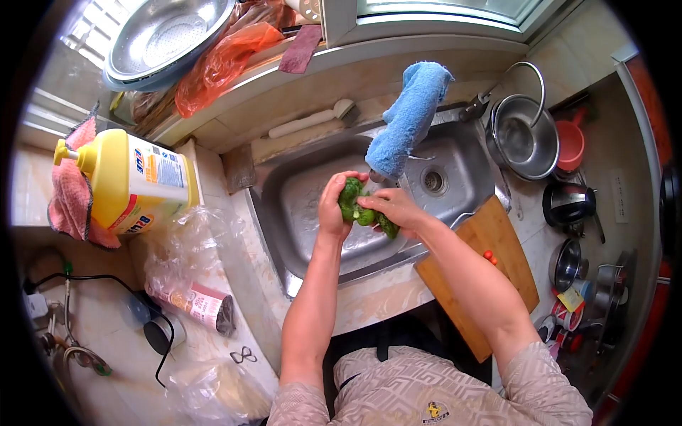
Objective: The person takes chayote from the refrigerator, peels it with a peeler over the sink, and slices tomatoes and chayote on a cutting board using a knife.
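Note:
Over the sink [291,192], both hands are closed around several dark green, wrinkled vegetables that look like green peppers [350,202]. My left hand [332,206] holds them from the left side, palm facing inward. On the right, my right hand [399,209] has its fingers on the lower ones, and one green end sticks out beneath it. Just above my hands is the tap's end, wrapped in a blue towel [412,117]. How many peppers there are is partly hidden by the fingers.
A wooden cutting board [469,284] with small red pieces [490,257] overhangs the counter's front edge at right. Metal bowls [522,135] stand right of the sink. A yellow pump bottle [135,181] stands at left; a white-handled brush [312,121] lies behind the sink.

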`<action>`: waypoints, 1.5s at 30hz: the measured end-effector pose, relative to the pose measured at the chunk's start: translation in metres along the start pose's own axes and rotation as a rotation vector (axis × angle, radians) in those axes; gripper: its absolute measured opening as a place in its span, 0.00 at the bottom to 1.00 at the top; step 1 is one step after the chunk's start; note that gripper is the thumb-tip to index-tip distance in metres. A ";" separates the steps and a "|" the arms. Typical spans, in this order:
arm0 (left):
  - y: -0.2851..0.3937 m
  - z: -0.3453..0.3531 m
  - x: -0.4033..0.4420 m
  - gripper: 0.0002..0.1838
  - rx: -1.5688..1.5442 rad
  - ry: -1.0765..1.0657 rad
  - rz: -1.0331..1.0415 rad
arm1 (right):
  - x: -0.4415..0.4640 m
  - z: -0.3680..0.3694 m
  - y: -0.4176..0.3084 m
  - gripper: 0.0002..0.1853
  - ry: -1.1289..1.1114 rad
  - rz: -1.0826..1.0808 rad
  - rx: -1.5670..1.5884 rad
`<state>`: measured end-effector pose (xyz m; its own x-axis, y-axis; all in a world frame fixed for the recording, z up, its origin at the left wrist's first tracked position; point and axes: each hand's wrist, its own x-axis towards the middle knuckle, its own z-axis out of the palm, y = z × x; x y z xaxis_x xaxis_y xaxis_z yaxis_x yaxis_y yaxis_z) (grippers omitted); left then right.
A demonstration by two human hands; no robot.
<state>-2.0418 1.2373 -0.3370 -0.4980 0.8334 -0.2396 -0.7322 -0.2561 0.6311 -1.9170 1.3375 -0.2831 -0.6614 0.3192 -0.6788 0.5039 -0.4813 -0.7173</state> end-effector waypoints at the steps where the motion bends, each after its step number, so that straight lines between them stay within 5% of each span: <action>1: -0.004 -0.003 0.002 0.17 0.005 -0.016 -0.008 | 0.003 -0.004 0.003 0.24 0.057 -0.065 -0.155; 4: -0.018 -0.006 0.000 0.14 0.034 0.057 -0.040 | 0.008 -0.005 0.011 0.26 0.223 -0.148 -0.466; 5: -0.027 -0.009 -0.003 0.12 0.150 0.100 0.045 | 0.018 -0.009 0.026 0.25 0.246 -0.338 -0.527; 6: -0.025 -0.008 -0.007 0.11 0.241 0.140 0.089 | 0.016 -0.008 0.022 0.26 0.214 -0.245 -0.531; 9: -0.015 0.004 -0.019 0.08 0.020 0.112 0.052 | 0.029 -0.007 0.035 0.28 0.373 -0.354 -0.724; 10: -0.017 0.005 -0.021 0.08 0.156 0.111 0.147 | 0.024 0.003 0.031 0.26 0.481 -0.173 -0.247; 13: -0.020 0.001 -0.019 0.08 0.381 0.219 0.323 | 0.038 0.010 0.026 0.15 0.391 -0.304 0.214; 17: -0.014 -0.015 -0.032 0.09 0.671 0.273 0.256 | 0.041 0.023 0.012 0.19 0.246 -0.417 0.016; 21: -0.015 -0.016 -0.044 0.21 0.544 0.281 0.126 | 0.047 0.031 0.015 0.22 0.274 -0.340 0.179; 22: -0.022 -0.026 -0.044 0.21 0.445 0.313 0.130 | 0.037 0.031 0.008 0.22 0.075 -0.245 0.361; 26: -0.006 -0.031 -0.047 0.18 -0.378 0.264 -0.205 | 0.023 0.011 0.007 0.15 -0.098 -0.073 0.603; 29: 0.004 -0.023 -0.049 0.16 -0.332 0.165 -0.320 | 0.013 -0.003 0.011 0.14 -0.038 -0.049 0.662; 34: -0.006 -0.006 -0.026 0.25 -0.207 0.296 -0.246 | -0.007 -0.005 0.026 0.17 0.104 -0.141 0.205; 40: 0.007 0.041 -0.035 0.26 0.434 0.363 -0.150 | -0.006 -0.001 0.003 0.27 0.345 -0.475 -0.459; 45: 0.018 0.030 -0.042 0.23 0.889 0.248 0.221 | -0.007 0.004 -0.004 0.30 0.129 -0.137 -0.085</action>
<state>-2.0202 1.2127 -0.2939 -0.7424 0.6566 -0.1329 -0.0387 0.1561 0.9870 -1.9164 1.3338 -0.2751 -0.6531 0.4816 -0.5844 0.4627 -0.3571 -0.8114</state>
